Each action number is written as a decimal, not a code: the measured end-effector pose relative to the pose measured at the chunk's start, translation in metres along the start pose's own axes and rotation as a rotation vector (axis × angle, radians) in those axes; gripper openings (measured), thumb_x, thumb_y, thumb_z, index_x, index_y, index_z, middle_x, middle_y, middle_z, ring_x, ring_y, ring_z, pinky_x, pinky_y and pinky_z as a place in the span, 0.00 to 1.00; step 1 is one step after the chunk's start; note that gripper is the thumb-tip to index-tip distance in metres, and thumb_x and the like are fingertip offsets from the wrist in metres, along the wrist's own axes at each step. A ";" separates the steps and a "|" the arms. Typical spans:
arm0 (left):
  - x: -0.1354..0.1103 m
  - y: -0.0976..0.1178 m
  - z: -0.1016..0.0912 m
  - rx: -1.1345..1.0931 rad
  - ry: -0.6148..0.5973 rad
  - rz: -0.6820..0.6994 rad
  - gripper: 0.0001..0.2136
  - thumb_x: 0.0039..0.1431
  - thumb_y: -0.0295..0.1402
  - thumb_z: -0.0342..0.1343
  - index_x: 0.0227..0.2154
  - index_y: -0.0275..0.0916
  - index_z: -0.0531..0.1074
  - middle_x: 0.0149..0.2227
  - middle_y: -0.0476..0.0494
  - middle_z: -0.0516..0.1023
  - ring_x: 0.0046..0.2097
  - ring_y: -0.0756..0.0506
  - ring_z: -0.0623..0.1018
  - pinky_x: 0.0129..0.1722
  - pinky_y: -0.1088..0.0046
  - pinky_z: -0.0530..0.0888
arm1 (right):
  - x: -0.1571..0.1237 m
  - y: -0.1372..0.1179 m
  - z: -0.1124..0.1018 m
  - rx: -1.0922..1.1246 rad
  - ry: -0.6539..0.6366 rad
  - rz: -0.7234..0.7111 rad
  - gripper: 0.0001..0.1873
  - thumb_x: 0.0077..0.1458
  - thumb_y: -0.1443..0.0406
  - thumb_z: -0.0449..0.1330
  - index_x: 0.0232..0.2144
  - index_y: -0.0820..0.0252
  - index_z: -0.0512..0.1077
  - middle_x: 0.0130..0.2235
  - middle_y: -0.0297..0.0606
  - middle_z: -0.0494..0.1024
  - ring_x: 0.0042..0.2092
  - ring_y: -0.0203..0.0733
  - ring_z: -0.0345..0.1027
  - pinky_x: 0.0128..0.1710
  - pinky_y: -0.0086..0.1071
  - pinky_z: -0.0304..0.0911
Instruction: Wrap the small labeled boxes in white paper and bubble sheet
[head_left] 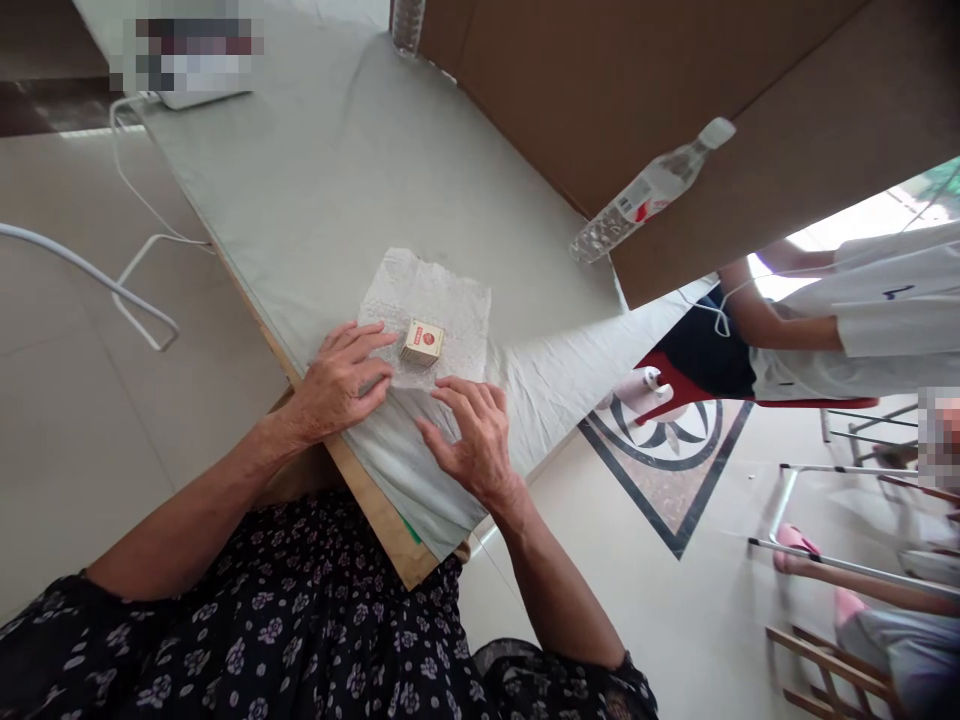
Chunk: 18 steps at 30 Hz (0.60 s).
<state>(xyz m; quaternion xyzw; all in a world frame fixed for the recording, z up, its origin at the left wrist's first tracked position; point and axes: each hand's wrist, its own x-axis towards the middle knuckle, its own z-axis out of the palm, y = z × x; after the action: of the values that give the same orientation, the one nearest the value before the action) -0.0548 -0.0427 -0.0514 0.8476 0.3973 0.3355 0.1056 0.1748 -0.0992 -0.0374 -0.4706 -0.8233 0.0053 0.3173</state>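
Note:
A small cream box (423, 342) with a red label stands on a sheet of bubble wrap (465, 300) spread over the cloth-covered table. To the left of the box, my left hand (346, 378) rests with its fingers apart on the sheet's left edge, its fingertips close to the box. My right hand (474, 432) is at the lower right edge of the sheet, fingers spread and curved, thumb apart. Neither hand grips the box.
A clear plastic bottle (649, 195) with a white cap stands against a large brown cardboard panel (555, 90). White cables (142, 290) hang at the table's left side. Another person's arm (784, 335) is at the right, beyond the table.

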 end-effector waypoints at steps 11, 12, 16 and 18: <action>0.039 -0.004 -0.006 -0.107 0.031 -0.122 0.10 0.55 0.41 0.64 0.35 0.41 0.77 0.53 0.36 0.83 0.58 0.33 0.79 0.63 0.49 0.69 | 0.039 0.026 0.006 0.103 0.045 0.312 0.08 0.66 0.63 0.60 0.34 0.53 0.76 0.35 0.36 0.83 0.40 0.44 0.73 0.46 0.40 0.61; 0.040 -0.005 -0.006 -0.109 0.018 -0.138 0.11 0.53 0.42 0.66 0.35 0.41 0.77 0.54 0.36 0.82 0.59 0.32 0.79 0.64 0.48 0.69 | 0.044 0.030 0.007 0.152 0.051 0.336 0.08 0.66 0.62 0.60 0.33 0.53 0.76 0.36 0.36 0.83 0.41 0.44 0.74 0.47 0.40 0.62; 0.046 -0.006 0.000 -0.228 0.000 -0.273 0.09 0.56 0.42 0.63 0.31 0.41 0.76 0.52 0.37 0.84 0.58 0.35 0.80 0.62 0.51 0.70 | 0.056 0.046 0.014 0.392 0.064 0.384 0.07 0.62 0.60 0.62 0.31 0.53 0.74 0.42 0.39 0.82 0.46 0.44 0.75 0.49 0.39 0.66; 0.051 -0.002 0.003 -0.341 -0.009 -0.380 0.10 0.57 0.43 0.61 0.30 0.41 0.75 0.51 0.38 0.84 0.55 0.37 0.81 0.56 0.56 0.75 | 0.059 0.050 0.020 0.498 0.058 0.411 0.08 0.60 0.58 0.62 0.30 0.54 0.72 0.46 0.41 0.82 0.50 0.45 0.75 0.52 0.40 0.67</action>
<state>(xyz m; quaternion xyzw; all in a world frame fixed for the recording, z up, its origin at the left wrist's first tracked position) -0.0306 -0.0028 -0.0301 0.7293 0.4866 0.3679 0.3099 0.1822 -0.0192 -0.0380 -0.5348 -0.6749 0.2572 0.4386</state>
